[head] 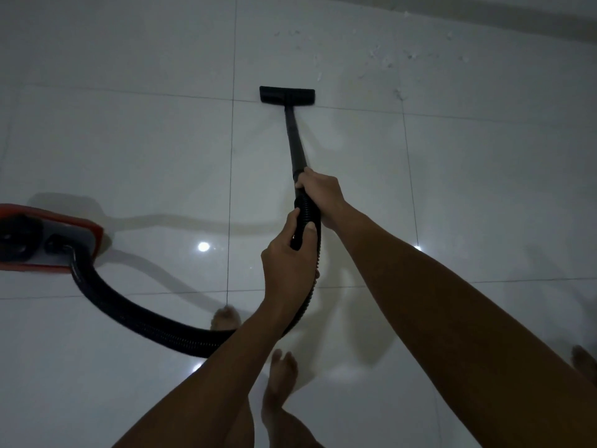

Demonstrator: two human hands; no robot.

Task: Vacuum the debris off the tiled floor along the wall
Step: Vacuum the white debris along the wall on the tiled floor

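We grip the vacuum wand (295,147) mid-frame: right hand (319,197) wrapped round its rigid lower end, left hand (287,257) clutching the ribbed hose (145,315) cuff just behind. Looks light and stiff, floppy hose trailing. Floor head (287,94) sits upper centre, debris (384,59) upper right by the wall

Home interior: glossy pale tiled floor (468,189), bare feet (281,373), red canister vacuum (48,237).

Single head-worn view, steeply down and forward over the tiled floor (468,189) toward the far wall (484,14).
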